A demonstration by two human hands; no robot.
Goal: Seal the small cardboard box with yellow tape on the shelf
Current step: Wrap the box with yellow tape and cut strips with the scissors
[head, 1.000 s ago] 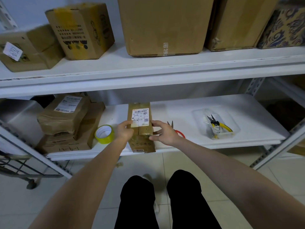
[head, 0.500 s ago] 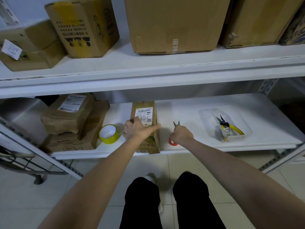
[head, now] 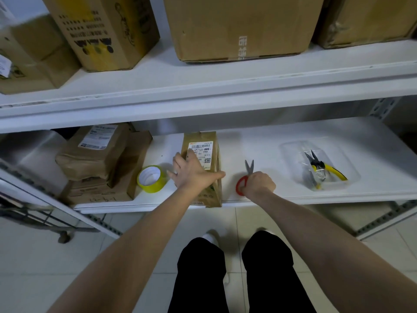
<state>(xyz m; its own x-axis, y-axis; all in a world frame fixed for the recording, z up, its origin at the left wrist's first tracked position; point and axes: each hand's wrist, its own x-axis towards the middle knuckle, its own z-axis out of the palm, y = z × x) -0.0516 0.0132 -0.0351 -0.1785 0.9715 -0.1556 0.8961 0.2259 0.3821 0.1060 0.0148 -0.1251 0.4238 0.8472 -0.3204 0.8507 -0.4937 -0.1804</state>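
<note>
Matt brown card on the small cardboard box [head: 209, 193], a bit creased, w/ a smooth white paper label [head: 203, 152]. The tape roll [head: 151, 179] is glossy yellow plastic (white core inside). The shelf [head: 270, 145] is smooth white, prob. painted metal. The scissors [head: 248, 170] have bare metal blades & a red plastic handle. The tray [head: 293, 150] is clear, shiny plastic.

scissors [head: 249, 168] handle: mostly under right hand [head: 259, 185] | box label [head: 205, 149] print: unreadable (too small) | upper cartons [head: 239, 26]: cropped at top

box [head: 208, 141]: sat on the shelf [head: 259, 143] under your left hand [head: 194, 172].
tape [head: 151, 179]: lay just left of it.
scissors [head: 249, 167]: lay right of it, in your right hand [head: 259, 184].
pliers [head: 320, 166]: lay in the tray [head: 291, 152], further right.
</note>
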